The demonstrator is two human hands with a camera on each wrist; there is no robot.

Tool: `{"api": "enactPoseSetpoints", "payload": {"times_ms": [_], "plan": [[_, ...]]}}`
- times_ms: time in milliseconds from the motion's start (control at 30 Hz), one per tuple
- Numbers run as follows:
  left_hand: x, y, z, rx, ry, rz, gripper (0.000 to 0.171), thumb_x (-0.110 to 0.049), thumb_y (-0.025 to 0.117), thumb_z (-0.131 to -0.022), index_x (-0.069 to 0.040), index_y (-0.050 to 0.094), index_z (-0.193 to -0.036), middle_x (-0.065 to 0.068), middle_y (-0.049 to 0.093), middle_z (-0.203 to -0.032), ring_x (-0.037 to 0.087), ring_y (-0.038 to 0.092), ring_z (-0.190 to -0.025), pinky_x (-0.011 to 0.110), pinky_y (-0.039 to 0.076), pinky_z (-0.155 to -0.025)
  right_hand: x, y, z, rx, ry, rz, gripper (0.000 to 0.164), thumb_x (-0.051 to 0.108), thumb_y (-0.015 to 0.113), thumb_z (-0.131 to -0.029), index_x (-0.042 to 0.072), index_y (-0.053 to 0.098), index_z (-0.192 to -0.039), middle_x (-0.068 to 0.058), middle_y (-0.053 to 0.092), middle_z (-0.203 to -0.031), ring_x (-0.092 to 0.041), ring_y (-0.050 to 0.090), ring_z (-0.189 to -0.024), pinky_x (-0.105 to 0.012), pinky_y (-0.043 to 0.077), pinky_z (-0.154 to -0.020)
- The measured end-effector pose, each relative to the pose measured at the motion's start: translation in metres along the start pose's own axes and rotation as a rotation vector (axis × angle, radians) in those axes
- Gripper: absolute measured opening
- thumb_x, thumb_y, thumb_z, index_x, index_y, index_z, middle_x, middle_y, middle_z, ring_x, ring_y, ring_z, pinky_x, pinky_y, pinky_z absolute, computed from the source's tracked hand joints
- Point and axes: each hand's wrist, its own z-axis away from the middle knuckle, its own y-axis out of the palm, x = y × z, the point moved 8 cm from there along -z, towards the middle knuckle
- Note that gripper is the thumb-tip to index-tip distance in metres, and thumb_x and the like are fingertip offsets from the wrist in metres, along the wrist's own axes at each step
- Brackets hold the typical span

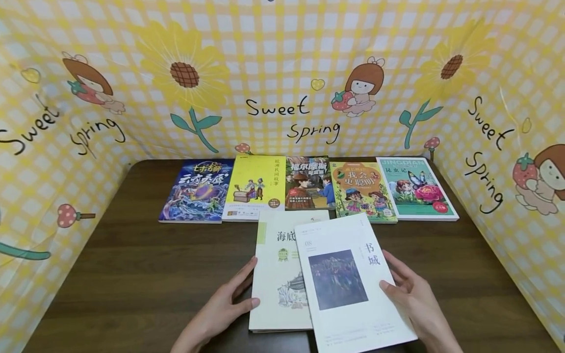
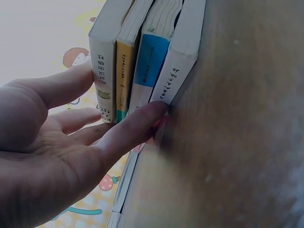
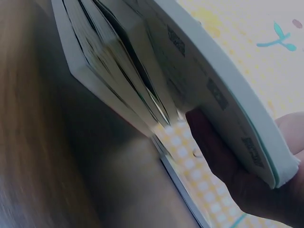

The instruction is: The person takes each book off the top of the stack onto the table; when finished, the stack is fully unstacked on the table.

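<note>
My right hand [image 1: 415,299] grips a white paperback book [image 1: 348,321], thumb on its cover and fingers underneath. The book has a dark square picture and is tilted above a stack. Below it lies a pale book with a ship drawing [image 1: 273,279], its right part hidden. This is the top of a pile of several books, whose spines [image 2: 126,71] show in the left wrist view. My left hand [image 1: 225,306] rests against the pile's left side with fingers extended and thumb at the top book's edge. The right wrist view shows the page edges [image 3: 102,61].
Along the back of the dark wooden table [image 1: 145,289] lies a row of several books: a blue one [image 1: 196,193], a yellow one [image 1: 253,186], a detective one [image 1: 309,184], an orange-green one [image 1: 364,191] and a teal one [image 1: 417,189]. Yellow checked cloth [image 1: 273,59] encloses the table.
</note>
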Motion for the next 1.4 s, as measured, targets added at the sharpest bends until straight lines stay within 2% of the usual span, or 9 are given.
{"api": "enactPoseSetpoints", "payload": {"times_ms": [67, 133, 233, 433, 633, 867, 1167, 1267, 1400], "plan": [[0.000, 0.000, 0.000, -0.002, -0.004, 0.000, 0.078, -0.030, 0.067, -0.091, -0.029, 0.021, -0.154, 0.002, 0.014, -0.160, 0.031, 0.027, -0.141, 0.041, 0.030, -0.110, -0.001, -0.010, 0.002, -0.008, 0.026, -0.003, 0.065, 0.004, 0.057, -0.095, 0.025, 0.031, -0.152, -0.019, 0.050, -0.139, -0.029, 0.067, -0.098, -0.044, 0.057, -0.072], [0.000, -0.001, 0.000, -0.003, -0.007, -0.003, 0.078, -0.030, 0.067, -0.091, -0.029, 0.021, -0.154, 0.002, 0.014, -0.160, 0.030, 0.027, -0.141, 0.036, 0.031, -0.110, -0.003, -0.020, 0.004, -0.017, 0.048, -0.009, 0.066, 0.006, 0.058, -0.096, 0.026, 0.030, -0.152, -0.015, 0.053, -0.136, -0.029, 0.067, -0.097, -0.044, 0.057, -0.073], [-0.001, -0.001, 0.000, -0.003, -0.008, -0.011, 0.079, -0.031, 0.067, -0.090, -0.029, 0.021, -0.154, 0.002, 0.015, -0.160, 0.030, 0.027, -0.141, 0.029, 0.032, -0.108, -0.004, -0.036, 0.006, -0.021, 0.059, -0.015, 0.068, 0.010, 0.060, -0.096, 0.026, 0.028, -0.153, -0.005, 0.059, -0.129, -0.026, 0.067, -0.097, -0.044, 0.057, -0.073], [0.000, -0.001, 0.000, -0.002, -0.011, -0.014, 0.079, -0.030, 0.068, -0.090, -0.029, 0.021, -0.154, 0.002, 0.015, -0.160, 0.031, 0.028, -0.141, 0.028, 0.032, -0.108, -0.008, -0.067, 0.012, 0.017, 0.048, -0.091, 0.074, 0.016, 0.063, -0.094, 0.024, 0.022, -0.155, 0.015, 0.064, -0.118, -0.019, 0.066, -0.101, -0.040, 0.057, -0.075], [0.001, -0.001, -0.001, 0.002, -0.017, -0.016, 0.080, -0.030, 0.068, -0.090, -0.029, 0.020, -0.154, 0.002, 0.014, -0.160, 0.033, 0.029, -0.140, 0.021, 0.034, -0.105, -0.006, -0.094, 0.019, 0.041, -0.001, -0.111, 0.073, 0.013, 0.061, -0.096, 0.023, 0.019, -0.155, 0.017, 0.064, -0.120, -0.017, 0.065, -0.104, -0.040, 0.057, -0.076], [0.001, 0.000, -0.002, -0.001, -0.021, -0.019, 0.081, -0.033, 0.069, -0.089, -0.029, 0.021, -0.154, 0.003, 0.015, -0.160, 0.032, 0.028, -0.141, 0.013, 0.032, -0.102, -0.012, -0.127, 0.019, -0.020, 0.025, -0.126, 0.074, 0.015, 0.059, -0.097, 0.026, 0.016, -0.156, 0.019, 0.065, -0.115, -0.019, 0.067, -0.098, -0.040, 0.057, -0.072], [0.003, -0.001, -0.002, -0.001, -0.038, -0.031, 0.081, -0.034, 0.068, -0.089, -0.031, 0.020, -0.154, 0.002, 0.015, -0.160, 0.031, 0.029, -0.140, 0.042, 0.030, -0.110, -0.029, -0.162, 0.016, -0.157, 0.054, -0.097, 0.084, 0.016, 0.066, -0.092, 0.023, 0.012, -0.156, 0.027, 0.064, -0.103, -0.010, 0.067, -0.091, -0.035, 0.057, -0.068], [0.003, 0.000, -0.002, 0.001, -0.034, -0.029, 0.081, -0.034, 0.068, -0.089, -0.031, 0.020, -0.154, 0.002, 0.015, -0.160, 0.032, 0.029, -0.140, 0.045, 0.028, -0.110, -0.032, -0.172, 0.014, -0.177, 0.057, -0.064, 0.086, 0.018, 0.067, -0.092, 0.023, 0.011, -0.156, 0.028, 0.063, -0.102, -0.011, 0.068, -0.089, -0.036, 0.057, -0.066], [0.006, -0.001, -0.004, -0.004, -0.048, -0.032, 0.081, -0.036, 0.069, -0.089, -0.034, 0.020, -0.154, -0.002, 0.015, -0.160, 0.030, 0.029, -0.140, 0.025, 0.032, -0.109, -0.038, -0.185, 0.012, -0.193, 0.062, -0.033, 0.085, 0.020, 0.067, -0.092, 0.022, 0.011, -0.156, 0.027, 0.063, -0.100, -0.012, 0.068, -0.086, -0.035, 0.057, -0.064]]}}
